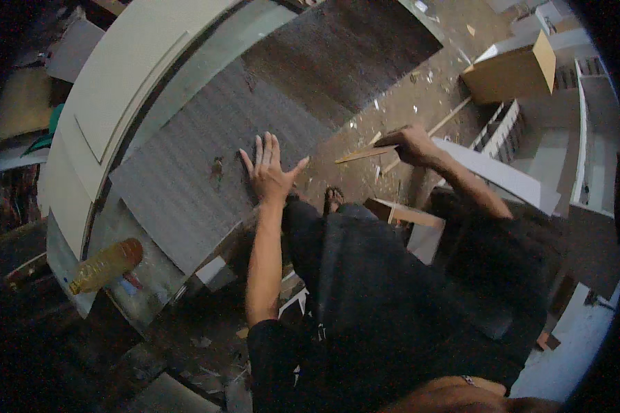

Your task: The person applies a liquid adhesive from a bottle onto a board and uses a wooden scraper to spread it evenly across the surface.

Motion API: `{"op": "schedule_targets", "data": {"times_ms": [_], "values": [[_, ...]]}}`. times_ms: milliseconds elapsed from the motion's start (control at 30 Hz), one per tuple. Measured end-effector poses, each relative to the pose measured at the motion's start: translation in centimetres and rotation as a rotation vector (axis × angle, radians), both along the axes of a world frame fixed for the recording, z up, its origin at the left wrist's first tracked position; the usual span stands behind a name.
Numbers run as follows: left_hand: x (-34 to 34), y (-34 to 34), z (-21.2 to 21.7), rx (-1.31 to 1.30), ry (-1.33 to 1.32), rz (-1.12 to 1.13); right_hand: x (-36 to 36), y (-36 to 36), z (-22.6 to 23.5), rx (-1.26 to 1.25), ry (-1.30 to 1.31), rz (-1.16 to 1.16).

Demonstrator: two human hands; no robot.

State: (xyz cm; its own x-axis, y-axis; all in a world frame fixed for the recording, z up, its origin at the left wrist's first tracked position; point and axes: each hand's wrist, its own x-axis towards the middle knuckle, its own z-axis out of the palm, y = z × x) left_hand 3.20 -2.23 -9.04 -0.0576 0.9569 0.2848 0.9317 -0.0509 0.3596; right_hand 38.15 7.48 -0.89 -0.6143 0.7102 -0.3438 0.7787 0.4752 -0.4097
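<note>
My left hand (269, 175) lies with fingers spread on a wide grey sheet (186, 158), near its right-hand edge. The sheet is faintly striped, and a dark brown section (344, 51) adjoins it at the far end. Off to the right of the sheet, above the floor, my right hand (415, 146) is closed round a thin flat wooden strip (366, 153), whose tip points left. A small dark mark (217, 167) shows on the grey surface left of my left hand.
Pale boards (127, 76) lie along the left. A yellowish plastic bottle (107, 265) lies at the near left of the worktable. Scraps litter the brown floor (420, 89). Cabinet frames (558, 144), a tan panel (510, 72) and a small wooden box (410, 220) stand on the right.
</note>
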Motion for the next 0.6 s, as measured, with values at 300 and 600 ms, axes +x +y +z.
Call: {"op": "schedule_targets", "data": {"times_ms": [300,600], "values": [[-2.2,-0.6,2.6,-0.222,-0.075,-0.134,-18.4,13.0,-2.2,0.728,0.337,0.123],[-3.1,-1.0,1.7,-0.211,-0.147,-0.151,-27.5,18.0,-6.2,0.82,0.198,0.251]]}}
